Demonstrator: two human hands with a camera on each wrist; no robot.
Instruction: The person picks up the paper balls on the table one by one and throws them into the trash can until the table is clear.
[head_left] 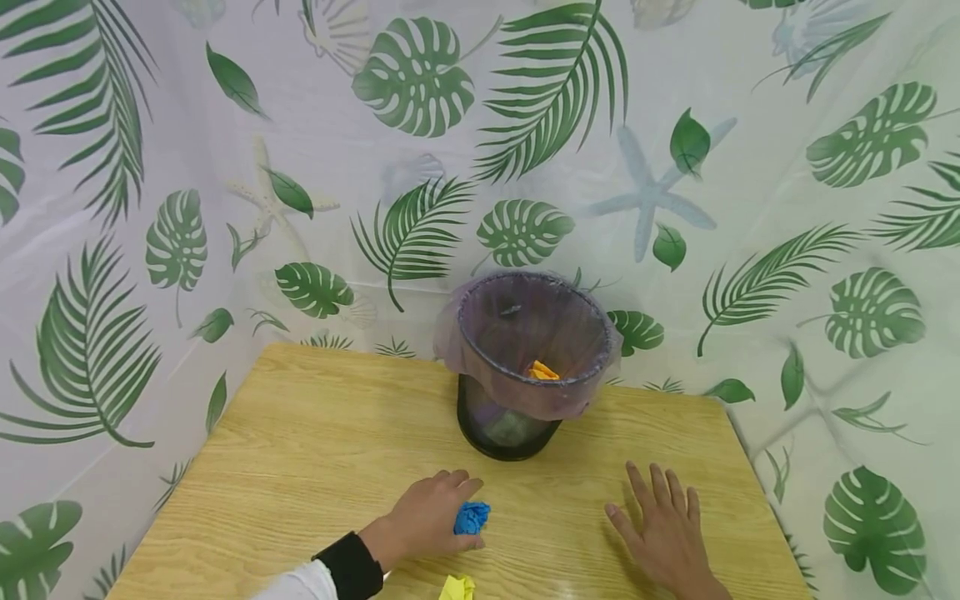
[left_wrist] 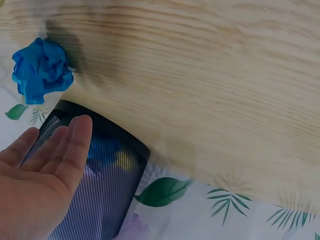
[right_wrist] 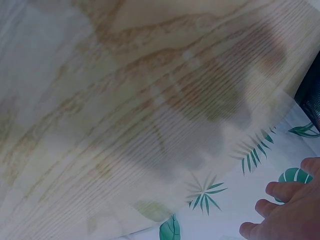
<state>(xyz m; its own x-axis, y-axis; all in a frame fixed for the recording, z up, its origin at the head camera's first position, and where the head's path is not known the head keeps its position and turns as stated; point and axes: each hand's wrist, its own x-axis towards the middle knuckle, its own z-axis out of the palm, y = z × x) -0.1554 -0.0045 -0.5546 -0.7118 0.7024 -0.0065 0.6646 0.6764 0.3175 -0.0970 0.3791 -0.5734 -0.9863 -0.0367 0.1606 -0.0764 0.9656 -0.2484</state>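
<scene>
A crumpled blue paper ball point(head_left: 472, 518) lies on the wooden table in the head view, between the thumb and fingers of my left hand point(head_left: 429, 518). From the left wrist view, a gap shows between that blue ball point(left_wrist: 42, 71) and the extended fingers point(left_wrist: 75, 145), so the hand does not grip it. Nearer me is a piece of crumpled yellow paper point(head_left: 457, 587), partly cut off by the frame edge. My right hand point(head_left: 663, 529) is spread over the table's right side, holding nothing; its fingers point(right_wrist: 285, 191) also appear at the right wrist view's lower right corner.
At the table's back stands a black mesh bin point(head_left: 504, 433) with a purple plastic liner point(head_left: 517, 396). Orange paper point(head_left: 543, 370) shows inside it. A white leaf-patterned sheet point(head_left: 315, 125) hangs behind and beside the wooden table point(head_left: 322, 425).
</scene>
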